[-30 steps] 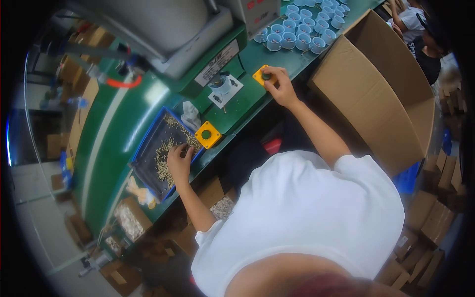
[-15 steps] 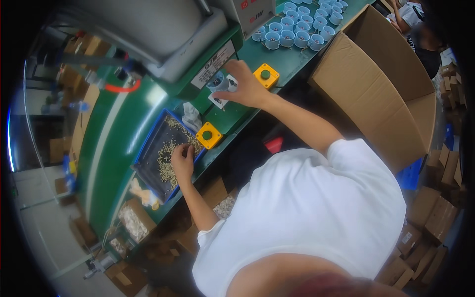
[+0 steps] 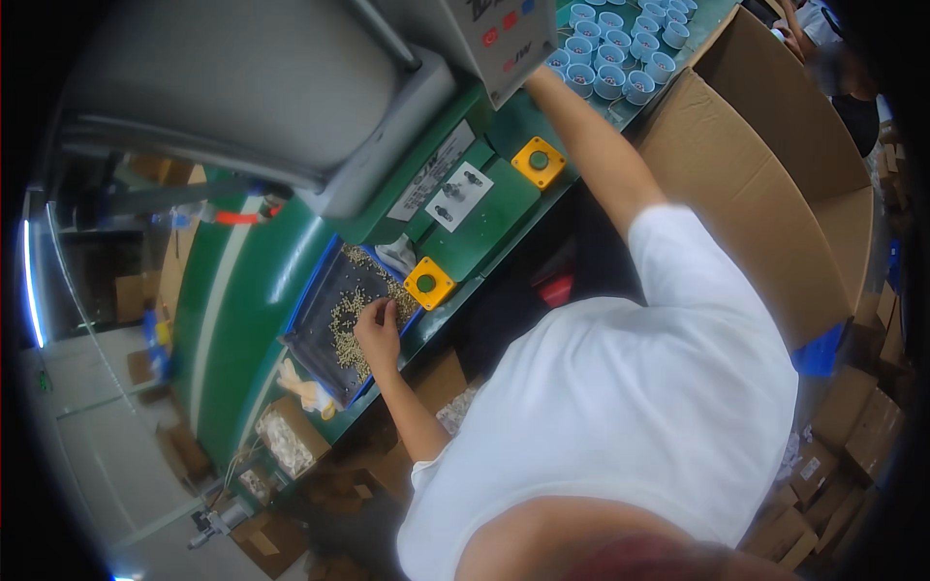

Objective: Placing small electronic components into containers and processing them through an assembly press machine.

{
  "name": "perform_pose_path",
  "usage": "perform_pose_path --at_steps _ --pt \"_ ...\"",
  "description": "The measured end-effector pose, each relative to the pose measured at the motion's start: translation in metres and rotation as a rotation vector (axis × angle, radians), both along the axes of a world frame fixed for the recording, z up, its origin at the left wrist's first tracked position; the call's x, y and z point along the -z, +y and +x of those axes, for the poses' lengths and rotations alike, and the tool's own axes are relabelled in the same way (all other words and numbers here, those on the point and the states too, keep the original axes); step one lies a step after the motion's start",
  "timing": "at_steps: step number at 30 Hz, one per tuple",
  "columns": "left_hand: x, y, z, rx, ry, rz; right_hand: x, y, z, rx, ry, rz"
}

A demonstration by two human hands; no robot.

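My left hand (image 3: 376, 331) hovers at the near side of a blue-rimmed dark tray (image 3: 315, 315), above a scatter of small beige metallic-looking pieces (image 3: 347, 327). Its fingertips are pressed together; whatever they pinch is too small to make out. My right forearm (image 3: 605, 145) stretches up and away, and the machine's grey panel (image 3: 504, 44) hides the fingers of that hand. Beyond it stand rows of light-blue cups (image 3: 610, 82) with small things inside. Under the press machine (image 3: 417, 184), a white plate (image 3: 470, 184) with several dark fittings lies uncovered on the green base.
Two yellow boxes with green buttons, one left (image 3: 429, 283) and one right (image 3: 539, 162), flank the base. A large open carton (image 3: 746, 184) stands at the right. A pale glove (image 3: 305, 389) lies by the tray. Another person (image 3: 814, 39) is at the far right.
My right hand has left the white plate with the light-blue cup and reached farther away, behind the panel. My left hand stays over the tray. The whole view has shifted slightly.
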State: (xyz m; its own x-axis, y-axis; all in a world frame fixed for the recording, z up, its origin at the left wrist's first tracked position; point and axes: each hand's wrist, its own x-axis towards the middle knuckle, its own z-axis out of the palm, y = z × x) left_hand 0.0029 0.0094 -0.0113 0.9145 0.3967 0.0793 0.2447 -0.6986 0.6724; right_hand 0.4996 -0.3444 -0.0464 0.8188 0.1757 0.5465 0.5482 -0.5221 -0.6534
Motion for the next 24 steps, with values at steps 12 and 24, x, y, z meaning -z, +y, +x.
perform_pose_path --at_steps 12,24 --pt "-0.002 -0.005 -0.014 -0.041 -0.101 0.156 0.020 -0.020 -0.008 0.035 -0.062 -0.574" --pt "0.007 0.004 -0.008 -0.027 -0.130 0.247 -0.115 0.046 -0.318 -0.259 0.089 0.156"
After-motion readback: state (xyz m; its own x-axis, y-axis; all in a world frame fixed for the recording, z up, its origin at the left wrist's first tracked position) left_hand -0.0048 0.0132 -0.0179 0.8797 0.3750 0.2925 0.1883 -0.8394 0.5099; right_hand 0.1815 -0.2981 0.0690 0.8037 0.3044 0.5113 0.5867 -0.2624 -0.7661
